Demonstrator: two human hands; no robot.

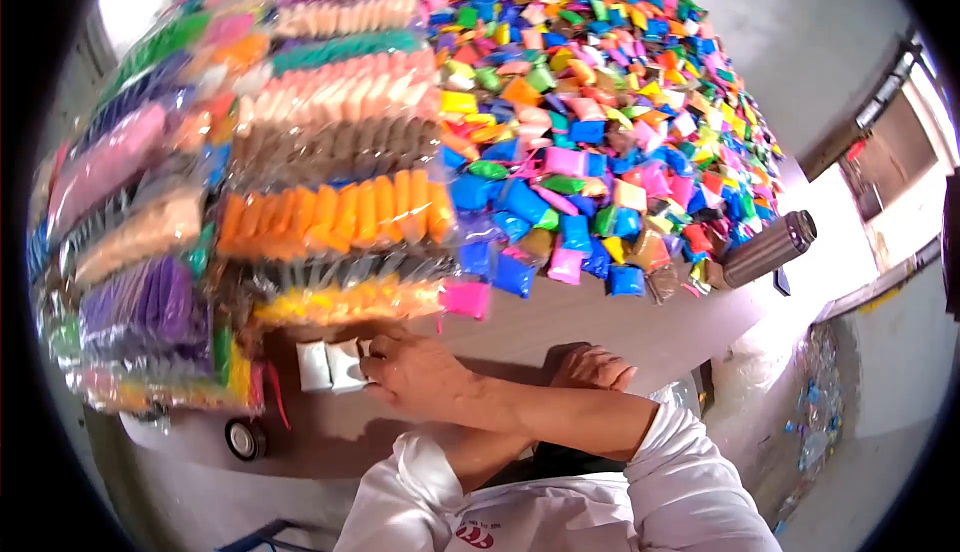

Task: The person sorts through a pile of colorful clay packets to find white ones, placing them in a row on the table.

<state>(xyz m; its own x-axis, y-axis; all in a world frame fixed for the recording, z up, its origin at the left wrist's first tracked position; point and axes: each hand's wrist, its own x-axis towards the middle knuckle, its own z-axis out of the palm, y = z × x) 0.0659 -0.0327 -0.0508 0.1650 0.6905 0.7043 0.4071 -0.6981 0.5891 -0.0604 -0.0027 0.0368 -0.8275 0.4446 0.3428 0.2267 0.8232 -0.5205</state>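
Observation:
My forearms cross in front of me. My right hand [415, 374] reaches over to the left, fingers closed around the edge of a small white packet [366, 349], mostly covered by the fingers. Two more white packets, a middle one [345, 366] and an outer one [313, 366], lie side by side on the tabletop [520, 327], left of that hand. My left hand [593, 367] passes under the other arm and rests at the right, near the table's front edge. Its fingers are curled together, and the palm side is hidden.
Stacked clear bags [340, 214] of same-coloured packets rise at the left. A large heap of loose colourful packets [600, 142] covers the back. A metallic flask [768, 249] lies at the right. A tape roll [244, 439] sits at the front left edge. Litter [818, 402] is on the floor.

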